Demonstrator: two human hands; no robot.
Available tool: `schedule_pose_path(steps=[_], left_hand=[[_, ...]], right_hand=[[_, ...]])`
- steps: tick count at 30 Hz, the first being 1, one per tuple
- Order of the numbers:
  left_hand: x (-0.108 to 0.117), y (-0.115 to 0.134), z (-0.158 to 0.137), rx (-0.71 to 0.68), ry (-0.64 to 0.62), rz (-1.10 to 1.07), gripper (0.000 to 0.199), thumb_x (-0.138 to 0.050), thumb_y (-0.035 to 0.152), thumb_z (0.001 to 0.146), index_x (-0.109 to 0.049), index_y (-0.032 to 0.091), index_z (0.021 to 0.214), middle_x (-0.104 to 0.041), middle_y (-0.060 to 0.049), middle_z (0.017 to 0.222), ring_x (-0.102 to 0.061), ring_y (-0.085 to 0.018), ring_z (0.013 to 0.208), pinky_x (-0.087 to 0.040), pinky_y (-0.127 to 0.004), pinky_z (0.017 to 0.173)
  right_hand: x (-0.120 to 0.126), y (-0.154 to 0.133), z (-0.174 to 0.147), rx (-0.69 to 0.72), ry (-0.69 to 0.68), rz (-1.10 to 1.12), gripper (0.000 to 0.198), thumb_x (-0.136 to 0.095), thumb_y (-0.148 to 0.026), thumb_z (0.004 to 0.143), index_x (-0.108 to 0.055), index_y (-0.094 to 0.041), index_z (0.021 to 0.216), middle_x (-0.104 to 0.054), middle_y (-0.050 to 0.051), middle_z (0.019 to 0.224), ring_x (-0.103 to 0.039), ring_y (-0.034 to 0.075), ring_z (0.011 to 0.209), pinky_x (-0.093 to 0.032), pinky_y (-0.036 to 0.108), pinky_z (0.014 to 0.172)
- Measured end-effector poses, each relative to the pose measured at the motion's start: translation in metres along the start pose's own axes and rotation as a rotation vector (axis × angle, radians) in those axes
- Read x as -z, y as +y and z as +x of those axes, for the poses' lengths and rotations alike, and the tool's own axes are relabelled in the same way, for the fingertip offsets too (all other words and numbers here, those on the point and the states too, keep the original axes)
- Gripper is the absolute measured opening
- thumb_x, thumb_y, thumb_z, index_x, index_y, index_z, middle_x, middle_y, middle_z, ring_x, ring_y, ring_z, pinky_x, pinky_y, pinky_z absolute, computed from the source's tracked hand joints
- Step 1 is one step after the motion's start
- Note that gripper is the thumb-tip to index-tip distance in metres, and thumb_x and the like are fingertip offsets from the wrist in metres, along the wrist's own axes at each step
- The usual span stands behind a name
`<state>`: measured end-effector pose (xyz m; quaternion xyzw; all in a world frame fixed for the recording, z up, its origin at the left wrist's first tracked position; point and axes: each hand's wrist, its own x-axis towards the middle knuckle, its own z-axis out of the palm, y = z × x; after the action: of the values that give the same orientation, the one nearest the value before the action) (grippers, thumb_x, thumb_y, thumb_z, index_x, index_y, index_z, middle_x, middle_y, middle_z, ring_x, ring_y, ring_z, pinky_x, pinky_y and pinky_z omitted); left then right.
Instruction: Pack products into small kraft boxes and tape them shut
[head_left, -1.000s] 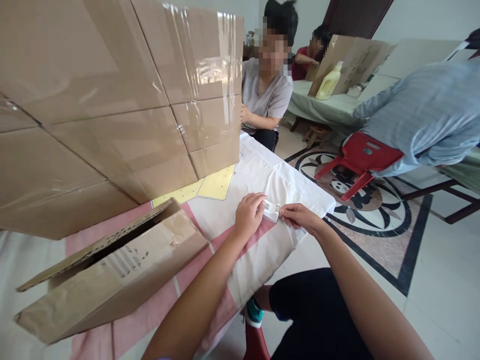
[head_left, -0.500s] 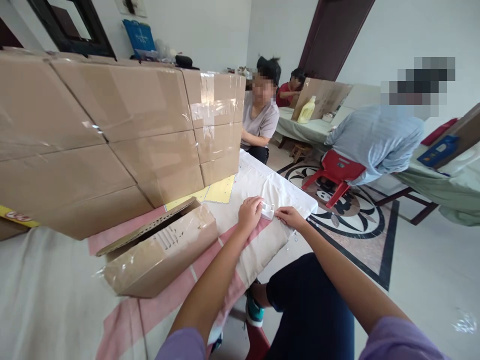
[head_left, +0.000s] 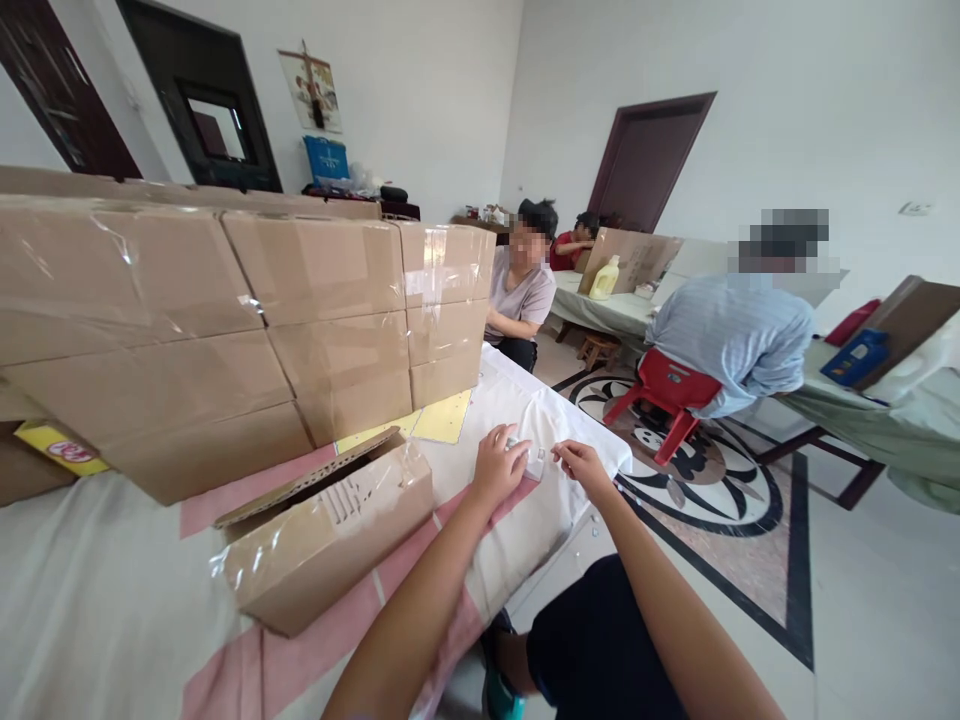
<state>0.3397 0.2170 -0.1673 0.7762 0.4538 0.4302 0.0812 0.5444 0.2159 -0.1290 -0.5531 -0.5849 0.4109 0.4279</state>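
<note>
On the cloth near the table's corner sits a small white object (head_left: 535, 462) that looks like a tape dispenser. My left hand (head_left: 499, 462) is curled over its left side, with the fingers bent round it and partly hiding it. Just to the right, my right hand (head_left: 579, 464) is closed in a pinch, a small gap away from the dispenser. Whatever lies between those fingertips is too small to make out. An open, narrow cardboard box (head_left: 337, 540) rests on the cloth to the left of my left forearm.
Stacked taped cartons (head_left: 322, 330) form a wall along the left. Yellow sheets (head_left: 442, 415) lie at their foot. Beyond the table edge, a person in a light blue shirt sits on a red chair (head_left: 679, 385). Another person crouches past the cartons.
The view has tilted upward, so everything sits lower in the picture. My left fingers have spread and shifted over the white dispenser, and my right hand has drawn slightly away from it.
</note>
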Motion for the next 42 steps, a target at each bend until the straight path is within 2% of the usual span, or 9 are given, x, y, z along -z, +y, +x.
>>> schedule_pose_path(steps=[6,13,17,19,23,27,33,38,42], left_hand=[[0.006,0.007,-0.003,-0.074,0.012,0.051,0.023,-0.060,0.018,0.090,-0.078,0.029,0.100,-0.059,-0.002,0.141,-0.047,-0.030,0.131,-0.042,-0.051,0.108],[0.030,0.024,-0.001,-0.032,0.084,-0.023,0.020,-0.058,0.016,0.090,-0.073,0.025,0.099,-0.068,-0.005,0.120,-0.059,-0.024,0.115,-0.048,-0.042,0.100],[0.079,0.055,-0.021,0.136,0.230,-0.117,0.026,-0.042,0.025,0.102,-0.061,0.020,0.119,-0.065,-0.003,0.094,-0.062,-0.014,0.081,-0.053,-0.027,0.075],[0.113,0.072,-0.040,0.249,0.326,-0.179,0.029,-0.048,0.034,0.101,-0.056,0.020,0.125,-0.060,0.001,0.083,-0.058,-0.014,0.072,-0.051,-0.026,0.068],[0.180,0.095,-0.086,0.333,0.253,-0.044,0.036,-0.059,0.043,0.096,-0.061,0.025,0.127,-0.060,-0.002,0.095,-0.060,-0.015,0.078,-0.052,-0.028,0.073],[0.217,0.101,-0.138,0.335,0.295,0.141,0.024,-0.057,0.039,0.098,-0.073,0.026,0.109,-0.063,-0.005,0.099,-0.065,-0.018,0.089,-0.054,-0.031,0.080],[0.227,0.108,-0.208,0.361,0.544,0.265,0.016,-0.068,0.030,0.090,-0.076,0.030,0.104,-0.063,-0.001,0.088,-0.065,-0.018,0.082,-0.056,-0.030,0.074],[0.227,0.110,-0.232,0.525,0.534,0.130,0.027,-0.073,0.036,0.086,-0.075,0.029,0.112,-0.066,-0.002,0.089,-0.063,-0.017,0.072,-0.053,-0.027,0.057],[0.228,0.107,-0.237,0.587,0.547,0.032,0.018,-0.068,0.040,0.089,-0.077,0.025,0.095,-0.066,-0.001,0.079,-0.060,-0.016,0.062,-0.048,-0.026,0.050]], right_hand=[[-0.014,-0.031,0.002,0.127,0.129,0.097,0.050,-0.063,-0.069,0.074,-0.064,-0.019,0.071,-0.052,-0.001,0.061,-0.037,0.011,0.051,-0.028,0.025,0.048],[-0.047,-0.072,-0.005,0.188,0.018,0.250,0.043,-0.060,-0.061,0.076,-0.064,-0.019,0.082,-0.051,-0.001,0.066,-0.032,0.009,0.049,-0.026,0.025,0.046],[-0.073,-0.091,-0.031,0.233,-0.105,0.302,0.034,-0.064,-0.052,0.079,-0.067,-0.019,0.086,-0.052,-0.001,0.068,-0.040,0.011,0.055,-0.032,0.026,0.051],[-0.087,-0.100,-0.052,0.303,-0.169,0.309,0.028,-0.064,-0.048,0.084,-0.068,-0.020,0.087,-0.055,0.000,0.069,-0.047,0.014,0.061,-0.038,0.027,0.056],[-0.116,-0.118,-0.096,0.519,-0.371,0.206,0.021,-0.058,-0.037,0.093,-0.071,-0.021,0.091,-0.064,0.002,0.075,-0.054,0.016,0.066,-0.042,0.028,0.062],[-0.144,-0.127,-0.127,0.659,-0.573,0.118,0.021,-0.053,-0.030,0.097,-0.073,-0.023,0.098,-0.072,0.004,0.085,-0.062,0.017,0.071,-0.045,0.028,0.065],[-0.177,-0.128,-0.158,0.843,-0.783,-0.071,0.023,-0.048,-0.021,0.098,-0.071,-0.022,0.096,-0.073,0.003,0.084,-0.065,0.016,0.073,-0.046,0.027,0.068],[-0.193,-0.122,-0.170,0.947,-0.896,-0.186,0.021,-0.051,-0.017,0.095,-0.071,-0.021,0.092,-0.076,0.003,0.087,-0.069,0.018,0.078,-0.047,0.026,0.069],[-0.198,-0.123,-0.171,0.932,-0.895,-0.162,0.024,-0.051,-0.019,0.096,-0.074,-0.021,0.102,-0.078,0.004,0.094,-0.072,0.018,0.084,-0.049,0.026,0.074]])
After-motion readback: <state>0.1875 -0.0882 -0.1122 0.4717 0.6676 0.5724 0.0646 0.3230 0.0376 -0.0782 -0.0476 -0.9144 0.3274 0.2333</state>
